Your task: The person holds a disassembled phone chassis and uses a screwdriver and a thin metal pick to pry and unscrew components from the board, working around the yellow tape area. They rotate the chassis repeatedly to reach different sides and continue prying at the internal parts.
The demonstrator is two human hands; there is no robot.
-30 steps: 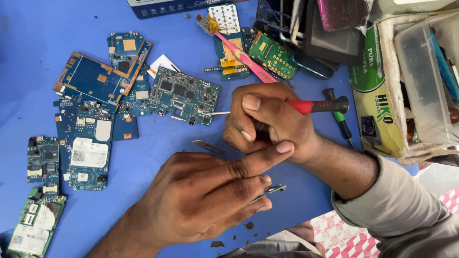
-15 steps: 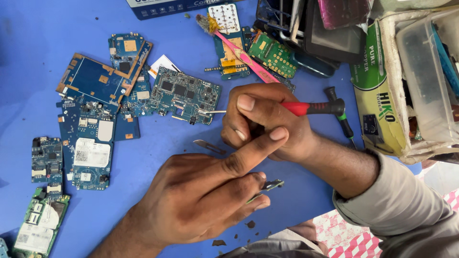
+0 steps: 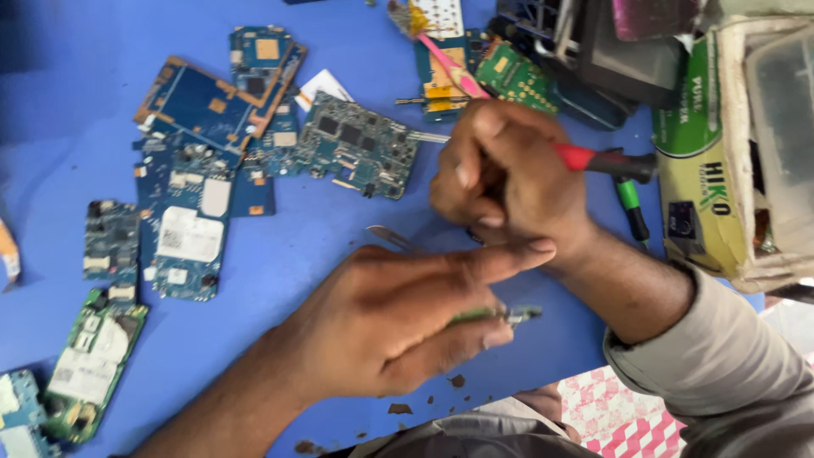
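The right hand [image 3: 509, 182] is closed in a fist around a screwdriver with a red handle [image 3: 606, 161]; the handle sticks out toward the right, and the tip is hidden under the fingers, so what it bears on cannot be told. The grip is tight and low on the shaft, which looks suited to pressing hard on something small. The left hand [image 3: 398, 318] lies just in front of it, forefinger stretched out to touch the right hand's heel, seemingly as a brace, while its thumb and remaining fingers pinch a small green circuit board [image 3: 500, 315] whose end peeks out past the fingertips, held just above the blue tabletop [image 3: 314, 237]. A thin metal tool, probably tweezers [image 3: 392, 239], lies on the tabletop behind the left hand, close enough to grab. Farther left, several blue circuit boards [image 3: 203, 161] are spread flat and partly overlapping, with another green board [image 3: 89, 365] near the left edge. A second screwdriver with a green handle [image 3: 629, 203] lies just beside the right wrist. A worn cardboard box [image 3: 704, 187] holding clear plastic containers stands at the right.
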